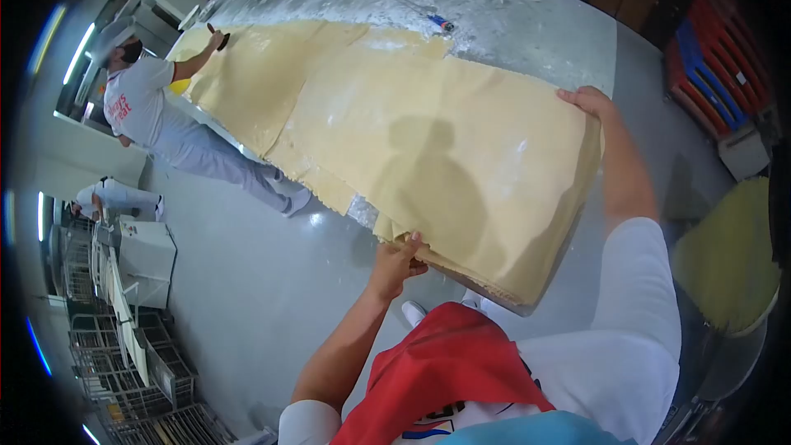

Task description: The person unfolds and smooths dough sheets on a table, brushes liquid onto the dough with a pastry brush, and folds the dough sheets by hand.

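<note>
A wide pale-yellow dough sheet (486, 132) lies in layers along the long metal table (544, 16), its near end reaching over the table's end. My left hand (397, 264) grips the sheet's ragged lower-left edge, thumb on top and fingers partly underneath. At the sheet's right edge, my right hand (587, 101) pinches the far corner, with the thumb hidden from view. More dough (255, 66) covers the table's far left part. A shadow falls across the middle of the near sheet.
A co-worker (148, 99) at the table's left holds a dark brush (222, 40) over the dough. A blue-handled tool (443, 23) lies on the floured table. Stacked red and blue crates (713, 74) stand right; wire racks (132, 354) stand lower left.
</note>
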A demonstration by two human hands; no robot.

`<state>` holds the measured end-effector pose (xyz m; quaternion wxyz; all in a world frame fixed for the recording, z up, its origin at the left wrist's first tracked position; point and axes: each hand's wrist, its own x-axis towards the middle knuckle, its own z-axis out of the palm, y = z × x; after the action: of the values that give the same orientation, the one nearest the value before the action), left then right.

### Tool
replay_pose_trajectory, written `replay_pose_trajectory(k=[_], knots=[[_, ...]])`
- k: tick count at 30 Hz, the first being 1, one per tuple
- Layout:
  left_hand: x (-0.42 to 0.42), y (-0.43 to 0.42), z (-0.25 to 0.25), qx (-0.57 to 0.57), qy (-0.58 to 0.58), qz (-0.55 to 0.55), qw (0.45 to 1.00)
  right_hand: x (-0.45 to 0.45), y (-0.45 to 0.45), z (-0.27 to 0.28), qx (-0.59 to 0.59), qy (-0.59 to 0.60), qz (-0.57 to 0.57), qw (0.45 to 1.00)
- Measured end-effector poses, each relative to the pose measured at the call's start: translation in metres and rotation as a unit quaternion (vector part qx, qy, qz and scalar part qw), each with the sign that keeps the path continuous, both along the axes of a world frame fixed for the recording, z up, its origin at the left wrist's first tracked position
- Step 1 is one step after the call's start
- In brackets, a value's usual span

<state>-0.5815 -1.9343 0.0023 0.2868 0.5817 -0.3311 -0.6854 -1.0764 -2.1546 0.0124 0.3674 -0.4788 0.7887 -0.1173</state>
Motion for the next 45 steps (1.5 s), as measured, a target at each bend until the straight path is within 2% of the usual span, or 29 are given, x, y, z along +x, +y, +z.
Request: replay_pose_trajectory(k=[2,3,5,6,8,11,14,15,17,21,23,26,30,33,35,36,38,40,41,43,44,45], knots=[[-0.001,0.001,-0.006,0.000,0.008,0.038,0.999,0.003,0.004,-0.011,-0.100,-0.002,-0.045,0.994],[-0.002,0.002,-0.008,0.006,0.007,0.046,0.999,0.001,0.005,-0.017,-0.093,-0.004,-0.037,0.995],[-0.004,-0.003,-0.010,0.001,-0.023,0.052,0.998,-0.010,0.005,-0.031,-0.133,-0.115,-0.015,0.984],[-0.004,-0.005,-0.012,0.005,-0.023,0.056,0.998,-0.014,0.001,-0.034,-0.128,-0.116,-0.012,0.985],[0.000,-0.010,-0.013,0.044,-0.046,0.039,0.997,-0.029,-0.004,-0.037,-0.101,-0.106,0.064,0.987],[0.003,-0.009,-0.016,0.035,-0.031,0.033,0.998,-0.030,0.011,-0.026,-0.097,-0.141,0.017,0.985],[-0.002,-0.012,-0.012,0.035,-0.042,0.030,0.998,0.001,0.066,0.043,-0.130,-0.113,0.037,0.984],[0.001,-0.011,-0.010,0.020,-0.052,0.036,0.998,0.003,0.077,0.041,-0.132,-0.108,0.046,0.984],[0.002,-0.018,-0.004,0.010,-0.046,0.027,0.999,-0.010,0.086,0.025,-0.165,-0.243,0.001,0.956],[0.006,-0.024,-0.001,-0.017,-0.050,-0.019,0.998,-0.027,0.074,0.011,-0.117,-0.244,-0.047,0.961],[0.003,-0.024,0.002,-0.019,-0.047,-0.019,0.999,-0.028,0.061,0.000,-0.163,-0.104,-0.092,0.977],[0.000,-0.023,0.000,-0.017,-0.042,-0.001,0.999,-0.028,0.050,0.012,-0.127,-0.105,-0.031,0.986],[-0.004,-0.022,0.006,0.005,-0.038,0.001,0.999,-0.035,0.037,-0.003,-0.145,-0.125,-0.042,0.981],[-0.001,-0.017,0.007,-0.013,-0.027,-0.006,1.000,-0.026,0.039,-0.001,-0.154,-0.078,-0.044,0.984],[0.004,-0.020,0.003,-0.013,-0.024,-0.033,0.999,-0.006,0.058,0.016,-0.179,0.129,-0.024,0.975],[0.005,-0.021,0.002,-0.022,-0.021,-0.029,0.999,0.001,0.066,0.017,-0.188,0.131,-0.020,0.973],[0.006,-0.018,0.002,-0.011,-0.040,-0.027,0.999,0.013,0.086,-0.009,-0.255,0.338,0.000,0.906],[0.009,-0.016,0.011,-0.023,-0.054,-0.041,0.997,0.024,0.116,-0.027,-0.315,0.305,-0.030,0.898],[0.010,-0.015,0.015,-0.024,-0.073,-0.058,0.995,0.019,0.136,-0.038,-0.316,0.326,0.004,0.891],[0.027,-0.007,0.013,-0.024,-0.060,-0.052,0.997,0.005,0.182,-0.058,-0.278,0.365,0.036,0.888],[0.044,0.002,0.010,-0.015,-0.056,-0.044,0.997,0.036,0.224,-0.038,-0.254,0.291,-0.051,0.921],[0.070,0.018,0.005,-0.022,-0.064,-0.028,0.997,-0.004,0.249,-0.085,-0.132,0.400,0.031,0.907]])
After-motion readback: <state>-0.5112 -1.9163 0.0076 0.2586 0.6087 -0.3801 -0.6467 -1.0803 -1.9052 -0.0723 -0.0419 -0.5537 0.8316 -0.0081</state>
